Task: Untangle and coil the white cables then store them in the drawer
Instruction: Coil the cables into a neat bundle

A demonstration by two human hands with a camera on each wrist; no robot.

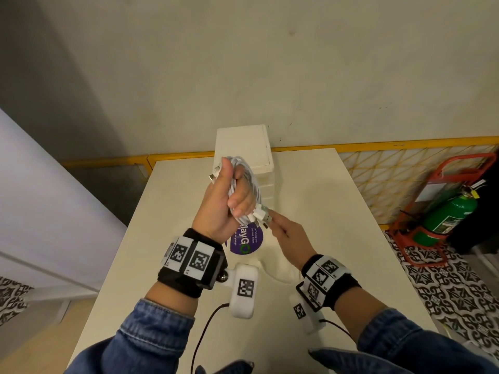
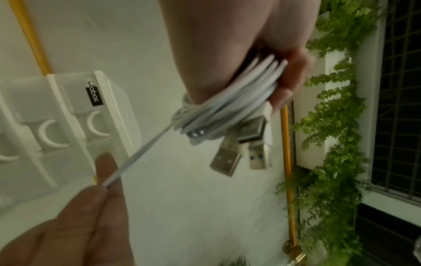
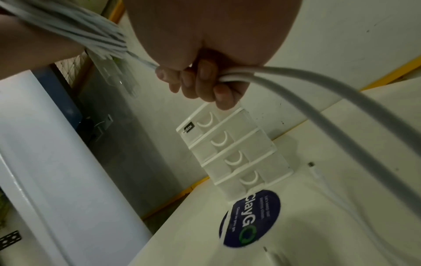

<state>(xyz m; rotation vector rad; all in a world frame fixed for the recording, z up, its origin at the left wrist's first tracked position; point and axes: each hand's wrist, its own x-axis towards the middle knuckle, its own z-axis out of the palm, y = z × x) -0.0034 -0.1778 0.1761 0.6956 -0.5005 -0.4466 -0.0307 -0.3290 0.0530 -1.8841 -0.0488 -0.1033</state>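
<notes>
My left hand (image 1: 232,195) is raised over the table and grips a coil of white cables (image 1: 249,182), fingers wrapped round the loops. USB plugs (image 2: 230,158) stick out below the coil (image 2: 227,106). Just to its lower right, my right hand (image 1: 278,224) pinches one cable strand (image 2: 139,153) that runs taut from the coil. In the right wrist view the fingers (image 3: 205,84) curl round that white cable (image 3: 307,106), which trails on past the camera. The white drawer unit (image 1: 244,144) stands behind the hands with its drawers closed (image 3: 230,153).
The white table (image 1: 318,201) carries a round purple sticker (image 1: 247,240) under the hands. Another thin white cable with a small plug (image 3: 311,165) lies on the table right of the drawer unit. A green fire extinguisher (image 1: 448,211) stands on the floor at right.
</notes>
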